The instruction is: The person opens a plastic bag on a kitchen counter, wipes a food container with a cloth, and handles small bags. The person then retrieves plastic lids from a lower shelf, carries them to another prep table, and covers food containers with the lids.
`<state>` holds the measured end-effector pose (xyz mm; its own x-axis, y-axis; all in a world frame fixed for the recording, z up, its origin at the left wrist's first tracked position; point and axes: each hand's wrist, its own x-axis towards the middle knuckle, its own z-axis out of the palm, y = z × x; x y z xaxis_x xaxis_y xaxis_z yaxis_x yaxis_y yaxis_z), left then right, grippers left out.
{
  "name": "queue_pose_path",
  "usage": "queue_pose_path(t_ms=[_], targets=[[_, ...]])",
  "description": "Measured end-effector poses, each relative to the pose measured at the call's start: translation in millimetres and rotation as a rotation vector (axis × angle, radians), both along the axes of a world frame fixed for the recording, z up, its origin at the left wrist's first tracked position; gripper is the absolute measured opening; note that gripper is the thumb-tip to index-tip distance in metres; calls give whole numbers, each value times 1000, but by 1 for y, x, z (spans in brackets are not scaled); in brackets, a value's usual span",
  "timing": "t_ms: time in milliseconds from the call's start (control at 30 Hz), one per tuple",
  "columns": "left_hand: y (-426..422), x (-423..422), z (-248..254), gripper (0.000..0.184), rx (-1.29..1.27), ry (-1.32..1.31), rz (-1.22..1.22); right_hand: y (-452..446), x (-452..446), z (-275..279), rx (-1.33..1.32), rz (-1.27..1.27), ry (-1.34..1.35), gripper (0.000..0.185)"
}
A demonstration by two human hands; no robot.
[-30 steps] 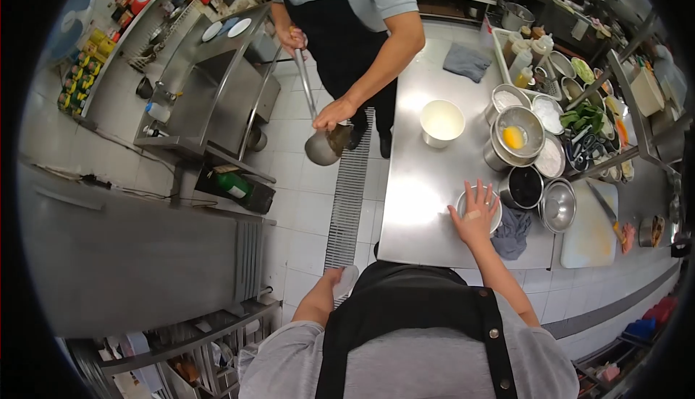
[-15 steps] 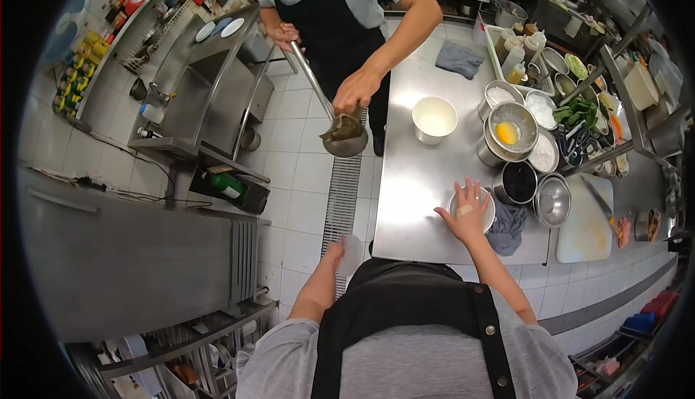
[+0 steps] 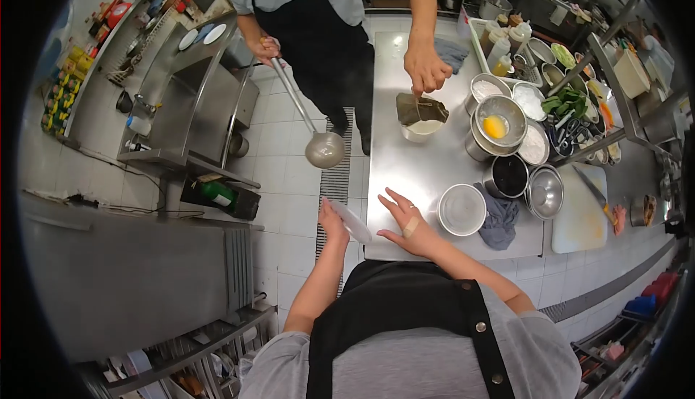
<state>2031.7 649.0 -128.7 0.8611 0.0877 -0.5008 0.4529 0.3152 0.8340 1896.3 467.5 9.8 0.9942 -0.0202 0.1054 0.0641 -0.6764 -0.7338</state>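
A thin whitish round lid (image 3: 352,222) is held on edge in my left hand (image 3: 334,224), off the table's left edge. My right hand (image 3: 407,223) is open with fingers spread, between that lid and a round white-rimmed container (image 3: 462,210) on the steel table (image 3: 405,175). It holds nothing. A crumpled grey cloth (image 3: 499,222) lies right of the container. Further back, a co-worker's hand (image 3: 427,70) holds a dark, dripping, leaf-like piece (image 3: 422,109) over a white tub (image 3: 420,133). The co-worker's other hand (image 3: 265,49) grips a long-handled ladle (image 3: 324,150).
Steel bowls stand on the right, one with an egg yolk (image 3: 495,126), one with dark contents (image 3: 509,176). A knife (image 3: 595,189) lies on a white cutting board (image 3: 579,225). Squeeze bottles (image 3: 499,48) fill a basket. A sink unit (image 3: 188,102) stands left.
My right hand has left the round container and moved left, near the lid. My left hand has raised the lid. The co-worker has moved the dark piece from the ladle to over the white tub.
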Motion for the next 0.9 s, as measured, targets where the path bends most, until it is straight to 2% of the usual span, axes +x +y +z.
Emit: queue_pose_path(t_ms=[100,400,500,600,633,733,833,900], targets=[[-15,-10,19,34,43,-67,-76,4,2,15,118,32,1,81],[-39,-19,36,28,-60,-53,-165,0,5,16,201,-15,-38,78],[-50,-26,40,25,-67,-27,-195,-4,1,12,327,-61,98,70],[-56,-35,51,24,-151,49,-270,-17,-6,-19,324,-111,-32,59],[-59,-38,60,23,-218,52,-279,-26,-9,-9,354,-93,54,45],[-64,-40,70,21,-255,79,-397,-59,-14,-9,813,3,340,38],[-62,-25,49,22,-163,158,-587,-90,-17,-3,810,-172,139,37],[-76,-11,66,22,-77,147,-663,-107,-18,1,806,-324,39,38]])
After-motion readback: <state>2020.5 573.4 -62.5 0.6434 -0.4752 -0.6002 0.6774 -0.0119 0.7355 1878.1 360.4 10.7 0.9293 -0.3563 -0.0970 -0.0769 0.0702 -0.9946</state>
